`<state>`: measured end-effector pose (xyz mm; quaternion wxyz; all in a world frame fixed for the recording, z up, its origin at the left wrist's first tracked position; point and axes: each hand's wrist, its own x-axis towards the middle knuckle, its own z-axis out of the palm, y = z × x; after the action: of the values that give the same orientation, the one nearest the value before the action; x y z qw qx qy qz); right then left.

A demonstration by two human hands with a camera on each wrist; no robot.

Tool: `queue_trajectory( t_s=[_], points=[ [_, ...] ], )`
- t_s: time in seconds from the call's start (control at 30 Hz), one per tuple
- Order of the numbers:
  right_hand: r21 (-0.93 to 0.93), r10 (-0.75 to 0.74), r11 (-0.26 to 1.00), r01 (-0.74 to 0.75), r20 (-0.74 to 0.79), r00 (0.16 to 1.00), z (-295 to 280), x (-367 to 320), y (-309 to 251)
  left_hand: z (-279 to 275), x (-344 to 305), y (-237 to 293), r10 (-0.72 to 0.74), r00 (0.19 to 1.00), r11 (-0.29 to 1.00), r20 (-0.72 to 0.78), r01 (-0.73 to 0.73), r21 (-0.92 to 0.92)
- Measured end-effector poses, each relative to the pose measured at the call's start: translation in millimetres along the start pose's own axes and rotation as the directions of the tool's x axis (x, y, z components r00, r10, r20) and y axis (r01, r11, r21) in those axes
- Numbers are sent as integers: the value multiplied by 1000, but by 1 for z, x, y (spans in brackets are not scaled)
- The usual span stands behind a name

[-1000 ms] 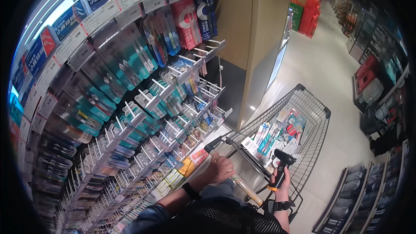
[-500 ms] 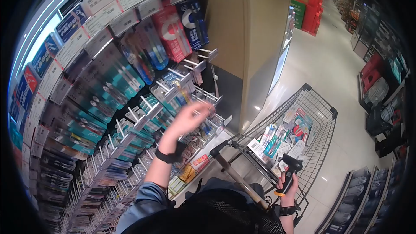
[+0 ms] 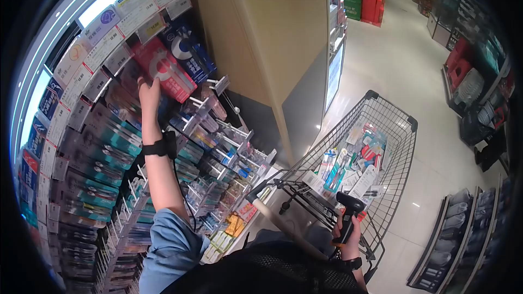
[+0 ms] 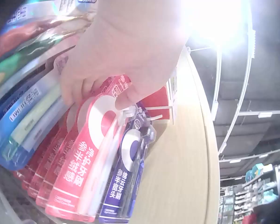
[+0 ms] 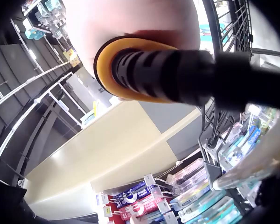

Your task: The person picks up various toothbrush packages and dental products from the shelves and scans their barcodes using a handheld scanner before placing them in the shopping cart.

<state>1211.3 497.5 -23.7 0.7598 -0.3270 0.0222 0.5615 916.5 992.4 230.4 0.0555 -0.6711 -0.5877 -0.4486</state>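
Observation:
My left hand (image 3: 150, 97) is raised to the top row of the rack, at a pink toothbrush pack (image 3: 177, 80). In the left wrist view its thumb and fingers are curled about the upper part of that pack, which hangs in front of several like it. A dark blue toothbrush pack (image 4: 120, 179) hangs just to the right. Low on the right, my right hand (image 3: 352, 238) grips a black handheld barcode scanner (image 3: 350, 202) by its handle, above the cart's near end. An orange ring (image 5: 107, 60) surrounds the handle's base in the right wrist view.
The wire shopping cart (image 3: 396, 110) holds several packs and boxes, with its push bar (image 3: 278, 220) close to my body. Rows of hooks with hanging packs fill the left side. A wood-coloured pillar (image 3: 248, 38) adjoins the rack; low shelves (image 3: 452, 234) stand across the aisle.
My left hand has left the cart's push bar and risen leftward to the pink pack. The view has turned toward the rack's end. My right hand keeps hold of the scanner.

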Motion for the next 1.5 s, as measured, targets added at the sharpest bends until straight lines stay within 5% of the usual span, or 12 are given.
queue_trajectory(
  t_s=[0.1, 0.23, 0.5, 0.6, 0.67, 0.83, 0.9, 1.03, 1.1, 1.4, 1.5],
  points=[
    [14, 22, 1000, -22, 25, 999, -5, 3, -2, 2, -2, 3, 47, 998, 948, 50, -29, -317],
    [9, 17, 1000, -17, 2, 1000, -7, 8, -1, 4, -15, 20, 130, 982, 988, -137, -140, -71],
    [26, 14, 1000, -15, 43, 999, -1, 6, -4, 8, -13, 24, 180, 947, 970, -267, -216, -109],
    [17, -7, 1000, 7, 11, 1000, -3, 6, -2, 26, 0, 6, 75, 979, 967, -190, -118, -227],
    [19, -11, 1000, 10, 14, 1000, -2, 4, -1, 27, 0, 8, -207, 963, 847, 172, 264, -461],
    [63, -8, 998, 3, 81, 997, 1, -3, 0, 13, -24, 32, -108, 987, 791, 118, 158, -591],
    [57, -15, 998, 10, 87, 996, 1, -4, 1, -5, -37, 55, -2, 993, 632, 116, 91, -769],
    [31, -39, 999, 38, 29, 999, 0, -7, 5, -24, -40, 49, 88, 973, 586, 211, 121, -801],
    [34, -51, 998, 50, 48, 998, -1, -8, 7, -24, -45, 53, 13, 980, 477, 198, 168, -863],
    [22, -81, 997, 79, 55, 995, 1, -12, 6, -43, -62, 84, 193, 970, 594, 145, 3, -804],
    [53, -58, 997, 54, 81, 995, -3, -12, 6, -29, -77, 78, 139, 928, 594, 346, 201, -779]
  ],
)
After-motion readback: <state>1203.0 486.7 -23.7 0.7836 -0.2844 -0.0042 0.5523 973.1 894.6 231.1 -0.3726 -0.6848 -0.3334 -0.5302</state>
